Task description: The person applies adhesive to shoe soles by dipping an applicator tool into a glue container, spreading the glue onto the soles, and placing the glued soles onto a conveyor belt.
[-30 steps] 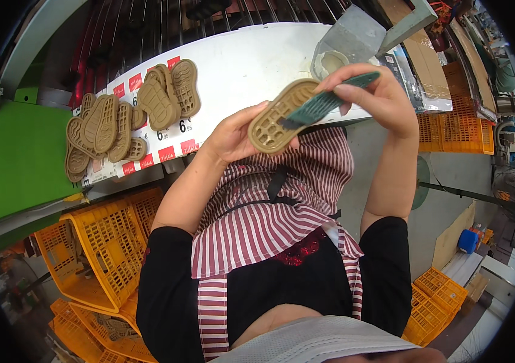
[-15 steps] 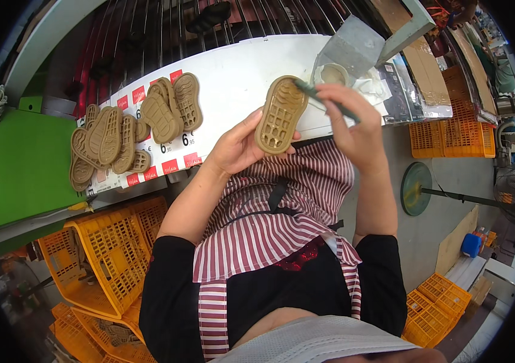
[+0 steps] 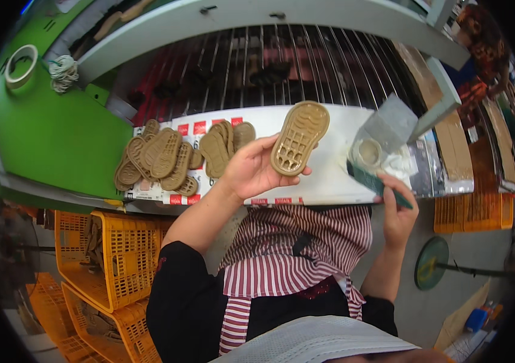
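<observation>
My left hand [image 3: 255,170] grips a tan shoe sole [image 3: 303,124] by its edge above the white tabletop. Its hollowed, gridded face is turned up and looks wet and shiny. In my right hand [image 3: 399,212] is a green-handled brush [image 3: 371,180], pinched between thumb and fingers. The brush tip is low, just beside a small round cup [image 3: 367,153] of pale, cloudy stuff; whether they touch I cannot tell. Left of my left hand, several more tan soles [image 3: 164,152] lie in an overlapping heap, and a smaller group [image 3: 215,150] leans together nearer to me.
A grey metal plate [image 3: 393,121] stands behind the cup, with crumpled white paper [image 3: 401,163] alongside. Metal rods [image 3: 233,72] run beyond the table. A green surface [image 3: 40,133] adjoins at left. Orange crates [image 3: 133,260] are stacked below left; more stand at right [image 3: 472,213].
My right hand has taken the brush off the sole and moved it right, down beside the cup. The sole stays in my left hand. The whole view has shifted.
</observation>
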Demonstrator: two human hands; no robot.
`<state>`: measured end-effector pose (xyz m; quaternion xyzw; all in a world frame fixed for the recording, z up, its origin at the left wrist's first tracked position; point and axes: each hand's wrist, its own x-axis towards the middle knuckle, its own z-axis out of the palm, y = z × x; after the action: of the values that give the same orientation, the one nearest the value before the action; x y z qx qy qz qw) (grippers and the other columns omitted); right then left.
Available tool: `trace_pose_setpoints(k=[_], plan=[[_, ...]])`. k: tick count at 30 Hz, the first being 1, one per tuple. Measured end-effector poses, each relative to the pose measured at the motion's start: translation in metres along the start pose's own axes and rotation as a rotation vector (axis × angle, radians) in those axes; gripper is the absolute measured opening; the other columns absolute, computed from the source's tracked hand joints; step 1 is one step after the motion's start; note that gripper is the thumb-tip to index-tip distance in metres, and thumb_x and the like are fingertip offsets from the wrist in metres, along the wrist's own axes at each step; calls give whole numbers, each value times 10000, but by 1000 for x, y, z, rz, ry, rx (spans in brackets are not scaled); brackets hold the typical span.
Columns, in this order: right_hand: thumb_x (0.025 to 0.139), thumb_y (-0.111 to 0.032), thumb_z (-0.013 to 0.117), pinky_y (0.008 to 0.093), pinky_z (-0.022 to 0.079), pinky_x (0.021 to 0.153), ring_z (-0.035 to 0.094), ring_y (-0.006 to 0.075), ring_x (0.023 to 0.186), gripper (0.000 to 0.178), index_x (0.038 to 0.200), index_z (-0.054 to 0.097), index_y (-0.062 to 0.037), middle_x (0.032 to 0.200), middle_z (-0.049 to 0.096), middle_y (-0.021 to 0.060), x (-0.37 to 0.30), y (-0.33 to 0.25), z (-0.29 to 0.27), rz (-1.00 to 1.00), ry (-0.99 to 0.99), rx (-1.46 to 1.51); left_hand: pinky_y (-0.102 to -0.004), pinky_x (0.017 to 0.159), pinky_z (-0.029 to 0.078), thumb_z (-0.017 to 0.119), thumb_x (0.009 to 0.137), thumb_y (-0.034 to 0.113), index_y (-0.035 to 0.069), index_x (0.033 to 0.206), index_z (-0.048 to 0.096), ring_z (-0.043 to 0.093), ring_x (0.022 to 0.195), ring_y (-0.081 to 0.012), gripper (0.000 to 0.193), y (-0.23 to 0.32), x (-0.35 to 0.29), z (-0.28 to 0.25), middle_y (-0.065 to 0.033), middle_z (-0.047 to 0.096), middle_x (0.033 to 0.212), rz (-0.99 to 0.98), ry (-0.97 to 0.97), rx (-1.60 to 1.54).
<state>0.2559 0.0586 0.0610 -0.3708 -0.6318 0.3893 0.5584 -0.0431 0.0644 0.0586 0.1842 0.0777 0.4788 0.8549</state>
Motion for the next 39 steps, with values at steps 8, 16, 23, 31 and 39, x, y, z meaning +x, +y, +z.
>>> trace_pose_setpoints(k=[8, 16, 23, 31, 39], plan=[[880, -9, 536, 219, 497, 614, 575, 118, 700, 130, 980, 587, 57, 1035, 611, 168, -25, -4, -20, 169, 85, 29, -341, 787, 517, 245, 962, 234, -5, 1391, 255, 587, 954, -316, 491, 122, 43, 121, -235, 348, 1365, 371, -79, 381], [896, -52, 536, 213, 476, 629, 564, 102, 688, 160, 1011, 584, 49, 1062, 609, 173, -19, 7, -10, 163, 68, 17, -458, 1038, 361, 376, 960, 257, -71, 1279, 360, 389, 1227, -364, 458, 275, 100, 142, -274, 383, 1321, 617, 445, -277], [890, -16, 523, 216, 478, 629, 565, 106, 690, 141, 995, 582, 58, 1056, 603, 183, -16, 15, -16, 161, 29, 55, -263, 746, 507, 480, 923, 312, -7, 1158, 507, 611, 872, -155, 398, 169, -9, 54, -138, 631, 982, 473, 354, 1191], [891, -22, 522, 221, 472, 623, 551, 109, 674, 146, 996, 583, 59, 1059, 608, 176, -33, 10, -15, 207, -3, 64, -439, 868, 448, 525, 844, 512, -70, 1172, 474, 546, 1005, -418, 669, 28, -74, -28, -278, 500, 1105, -251, 1176, 2124], [892, -21, 516, 221, 477, 636, 558, 96, 679, 174, 1029, 583, 63, 1064, 614, 171, -31, 35, 7, 154, 13, 41, -404, 898, 433, 542, 842, 383, -59, 1255, 430, 538, 999, -413, 615, 36, -93, -74, -274, 443, 1154, 145, 1330, 1985]])
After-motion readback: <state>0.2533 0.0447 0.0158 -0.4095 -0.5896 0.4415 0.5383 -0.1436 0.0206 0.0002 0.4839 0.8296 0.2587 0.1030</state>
